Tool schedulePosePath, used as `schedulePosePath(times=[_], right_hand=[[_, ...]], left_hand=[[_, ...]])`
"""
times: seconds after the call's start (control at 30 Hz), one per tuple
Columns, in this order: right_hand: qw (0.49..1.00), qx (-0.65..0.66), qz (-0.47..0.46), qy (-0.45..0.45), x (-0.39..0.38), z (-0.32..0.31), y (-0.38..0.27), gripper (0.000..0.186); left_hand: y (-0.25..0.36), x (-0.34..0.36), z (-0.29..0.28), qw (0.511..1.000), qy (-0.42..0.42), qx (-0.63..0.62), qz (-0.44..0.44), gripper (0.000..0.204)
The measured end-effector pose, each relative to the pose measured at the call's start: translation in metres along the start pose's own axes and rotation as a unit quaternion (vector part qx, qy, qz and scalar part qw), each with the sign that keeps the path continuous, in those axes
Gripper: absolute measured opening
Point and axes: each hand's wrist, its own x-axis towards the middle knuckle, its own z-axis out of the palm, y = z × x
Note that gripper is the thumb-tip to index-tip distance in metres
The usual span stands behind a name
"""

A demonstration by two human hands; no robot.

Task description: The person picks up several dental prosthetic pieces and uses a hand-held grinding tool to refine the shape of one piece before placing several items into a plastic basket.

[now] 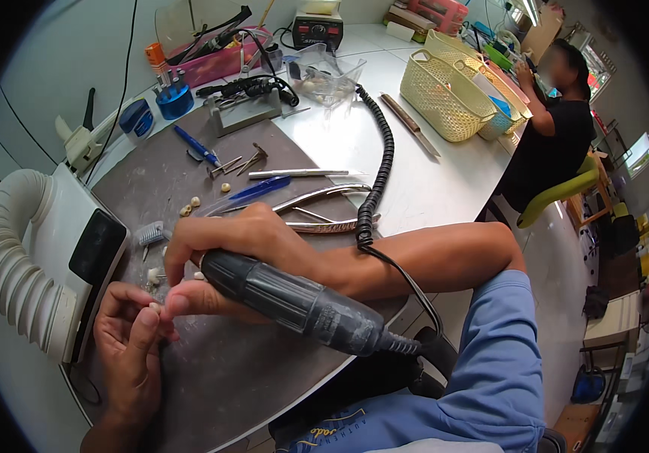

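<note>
Two bare hands meet over a grey, dust-stained work mat (211, 377) that covers the near end of a long white bench (445, 189). At the mat's left edge stands a white dust-extractor box with a ribbed hose and a dark intake window (45, 249), just beside the hands. The right hand (241, 253) is wrapped around a thick dark-grey rotary handpiece (294, 302), fingers curled together over its front end and thumb stretched forward beneath; the tool's tip is hidden behind the fingers. A black coiled cord (379, 162) runs from the handpiece's rear across the bench, passing over the right forearm. The left hand (130, 340) lies palm up close to the extractor, its fingertips pinching a small whitish piece (155, 308) that touches the right thumb. Metal pliers (317, 204), a blue pen (260, 189) and several small tooth-like white bits (191, 205) lie farther back on the mat.
</note>
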Motion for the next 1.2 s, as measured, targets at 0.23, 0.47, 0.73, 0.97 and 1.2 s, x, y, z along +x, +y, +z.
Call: schedulePosePath(times=[0.23, 0.47, 0.73, 0.97, 1.2], right_hand=[[0.995, -0.031, -0.089, 0.033, 0.0034, 0.0008, 0.0074, 0.052], [0.996, 0.012, -0.080, 0.026, 0.0056, 0.0018, 0.0097, 0.042], [0.998, 0.041, -0.043, -0.013, 0.0059, -0.0017, 0.0103, 0.024], [0.998, 0.068, -0.007, 0.003, 0.0075, 0.0011, 0.0088, 0.018], [0.995, 0.061, -0.069, 0.037, 0.0069, 0.0025, 0.0120, 0.015]], left_hand=[[-0.0010, -0.0016, -0.0025, 1.000, 0.016, 0.005, 0.003, 0.018], [0.0016, -0.0004, -0.0010, 0.999, 0.032, -0.025, -0.019, 0.021], [0.0014, -0.0004, 0.0011, 0.998, 0.039, -0.044, -0.020, 0.021], [0.0015, -0.0019, 0.0002, 0.998, 0.048, -0.045, -0.019, 0.019], [-0.0021, 0.0010, -0.0037, 0.999, 0.006, -0.045, -0.020, 0.019]])
